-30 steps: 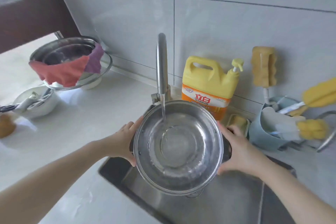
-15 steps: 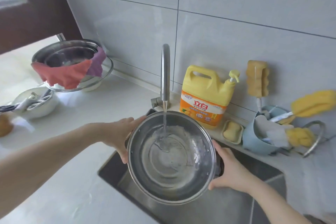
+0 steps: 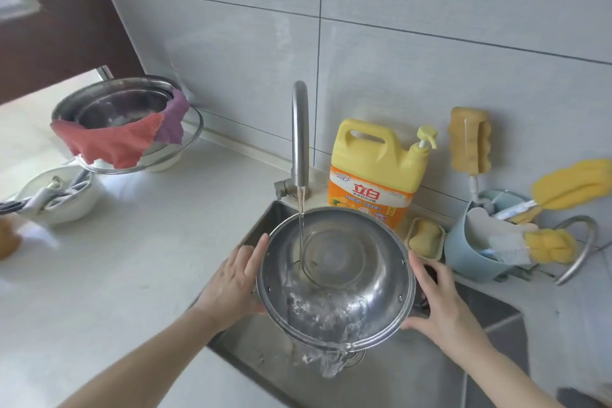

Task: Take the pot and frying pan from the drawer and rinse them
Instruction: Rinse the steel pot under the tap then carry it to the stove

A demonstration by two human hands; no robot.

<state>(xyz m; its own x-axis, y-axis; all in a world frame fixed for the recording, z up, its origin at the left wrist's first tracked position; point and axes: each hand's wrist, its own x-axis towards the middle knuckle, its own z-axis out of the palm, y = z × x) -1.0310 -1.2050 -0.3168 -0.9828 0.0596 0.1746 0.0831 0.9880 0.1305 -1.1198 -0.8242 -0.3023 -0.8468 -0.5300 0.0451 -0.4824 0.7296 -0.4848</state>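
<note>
Now tipped toward the person and spilling water, the pot (image 3: 334, 278) sits between left hand (image 3: 231, 285) and right hand (image 3: 440, 305), each apparently gripping a side handle.

The yellow detergent jug (image 3: 377, 172) has "立白" on its label.

left hand (image 3: 231, 281) and right hand (image 3: 442, 305) grip opposite sides, forearms extended.

Shiny steel pot (image 3: 357, 262), brushed metal sink (image 3: 414, 374), glossy wall tiles (image 3: 430, 43)
</note>
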